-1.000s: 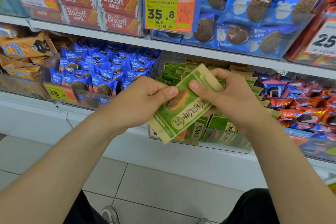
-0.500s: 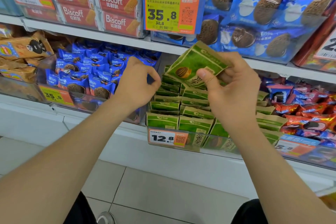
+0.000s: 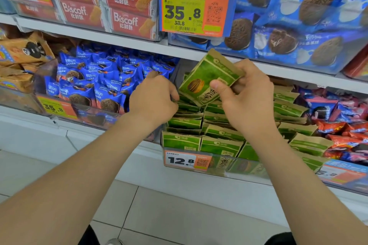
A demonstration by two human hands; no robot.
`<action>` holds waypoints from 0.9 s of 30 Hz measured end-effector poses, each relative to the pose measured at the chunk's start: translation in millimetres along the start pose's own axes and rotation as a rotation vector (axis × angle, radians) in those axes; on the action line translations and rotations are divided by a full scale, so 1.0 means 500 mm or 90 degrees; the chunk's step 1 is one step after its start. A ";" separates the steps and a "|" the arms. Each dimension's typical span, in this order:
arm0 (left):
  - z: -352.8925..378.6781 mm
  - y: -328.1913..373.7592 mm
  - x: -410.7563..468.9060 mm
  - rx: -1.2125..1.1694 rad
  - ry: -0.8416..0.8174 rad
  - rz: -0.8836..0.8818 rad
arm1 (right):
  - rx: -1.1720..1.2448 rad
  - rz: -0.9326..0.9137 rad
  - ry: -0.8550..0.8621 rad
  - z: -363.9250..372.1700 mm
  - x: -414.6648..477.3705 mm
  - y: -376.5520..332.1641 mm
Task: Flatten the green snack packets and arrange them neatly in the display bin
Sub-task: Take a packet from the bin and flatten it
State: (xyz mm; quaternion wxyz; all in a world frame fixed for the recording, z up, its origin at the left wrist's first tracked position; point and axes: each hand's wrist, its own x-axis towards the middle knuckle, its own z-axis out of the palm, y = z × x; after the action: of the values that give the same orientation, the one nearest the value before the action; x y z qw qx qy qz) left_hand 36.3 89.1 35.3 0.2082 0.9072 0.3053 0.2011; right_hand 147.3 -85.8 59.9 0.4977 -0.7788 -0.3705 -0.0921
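R hand point(image 3: 245, 101) is pinching one green packet point(image 3: 207, 73) betw. thumb and curled fingers, holding it tilted above the display bin point(image 3: 249, 167), prob. lining it up for a slot. L hand point(image 3: 153, 99), fingers curled, is reaching into the bin's left side, likely parting the stacked packets point(image 3: 185, 141); can't tell if it's gripping any. Vs 1 s ago: both hands were holding the packet in front of the bin; L has let go.

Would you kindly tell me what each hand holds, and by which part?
The right hand pinches a flat green-and-tan snack packet by its right edge, thumb on the front. The left hand curls among the binned green packets; any hold cannot be told.
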 end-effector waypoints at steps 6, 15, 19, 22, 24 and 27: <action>0.009 -0.003 0.001 0.019 0.019 0.033 | -0.092 -0.062 -0.030 0.007 0.011 -0.015; -0.014 0.000 -0.008 0.071 -0.063 0.034 | -0.376 -0.126 -0.146 0.064 0.039 -0.011; -0.033 0.013 -0.012 0.183 -0.140 0.035 | -0.481 -0.119 -0.190 0.092 0.053 -0.009; -0.025 0.032 -0.011 0.270 -0.119 0.033 | -0.485 -0.092 -0.234 0.107 0.054 0.000; -0.008 0.045 -0.008 0.346 -0.104 0.017 | -0.485 -0.099 -0.212 0.105 0.051 0.004; 0.010 0.055 0.001 0.384 -0.115 -0.012 | -0.448 -0.092 -0.131 0.098 0.049 0.007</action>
State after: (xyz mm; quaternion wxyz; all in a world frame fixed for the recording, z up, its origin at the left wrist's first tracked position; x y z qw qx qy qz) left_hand 52.0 67.9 44.8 -0.0420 0.9393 0.3401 0.0182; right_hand 156.1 -33.5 46.1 0.1520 -0.8791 -0.4185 -0.1702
